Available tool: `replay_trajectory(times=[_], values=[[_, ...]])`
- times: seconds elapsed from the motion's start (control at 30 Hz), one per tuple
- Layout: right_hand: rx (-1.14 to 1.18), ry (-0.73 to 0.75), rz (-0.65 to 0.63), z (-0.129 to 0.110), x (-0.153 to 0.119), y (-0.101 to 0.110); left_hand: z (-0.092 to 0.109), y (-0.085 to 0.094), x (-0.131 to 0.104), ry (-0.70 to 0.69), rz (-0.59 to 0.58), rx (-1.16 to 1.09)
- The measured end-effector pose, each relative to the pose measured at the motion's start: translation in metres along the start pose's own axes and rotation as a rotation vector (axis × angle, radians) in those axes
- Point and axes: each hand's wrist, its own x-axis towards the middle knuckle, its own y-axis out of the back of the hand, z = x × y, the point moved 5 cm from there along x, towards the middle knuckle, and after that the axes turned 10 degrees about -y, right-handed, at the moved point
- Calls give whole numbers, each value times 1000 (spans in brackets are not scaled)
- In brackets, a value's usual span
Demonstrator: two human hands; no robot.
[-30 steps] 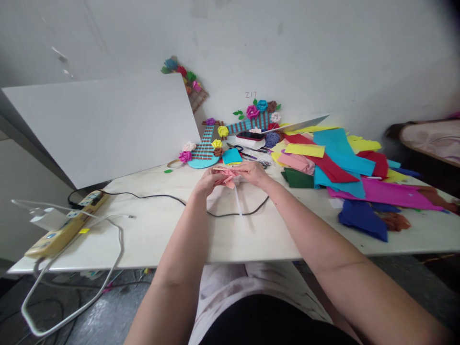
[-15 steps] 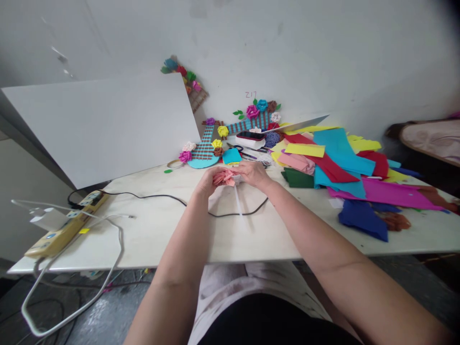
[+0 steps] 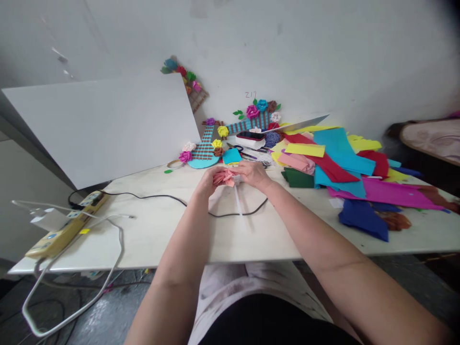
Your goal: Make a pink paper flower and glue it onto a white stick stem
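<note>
Above the middle of the table, my left hand (image 3: 209, 181) is closed around a gathered salmon-pink crepe paper flower (image 3: 223, 178). My right hand (image 3: 253, 173) meets it from the right, its fingers curled at the flower's edge. Under that palm shows part of a white tool (image 3: 237, 179), apparently a glue gun, mostly hidden by the hand. From it a thin translucent white stick (image 3: 238, 201) slants down toward the table. A black cord (image 3: 230, 215) curves across the tabletop below both hands and disappears at my right forearm.
A pile of coloured crepe paper (image 3: 330, 158) covers the right side. Flower-trimmed blue cardboard guitars (image 3: 204, 148), a phone (image 3: 250, 136) and scissors (image 3: 236, 148) sit at the back. A white board (image 3: 104, 129) leans at left, behind a yellow power strip (image 3: 63, 225).
</note>
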Motion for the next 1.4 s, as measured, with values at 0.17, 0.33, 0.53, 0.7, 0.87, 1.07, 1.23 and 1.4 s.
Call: replay_trajectory(times=[0.17,0.33,0.53,0.7,0.87,1.07,1.23,1.4], values=[[-21,2,-1,2,0,-1,-1,-1,1,-15,-34,-11],[-17,-7,20,4,0,-2,0,0,-1,-78,-30,22],[-15,-16,21,3,-1,-1,-4,7,1,-77,-4,67],[-37,1,38,0,-2,-2,-2,7,-2,-69,-12,78],[-57,-3,36,-2,-3,-2,1,5,-4,-66,-5,74],[-23,-3,55,-1,-3,-4,2,5,-6,-52,18,118],[-28,-11,49,1,-4,-7,2,5,-6,-39,26,139],[27,-33,51,3,-4,-9,0,7,-4,-64,25,149]])
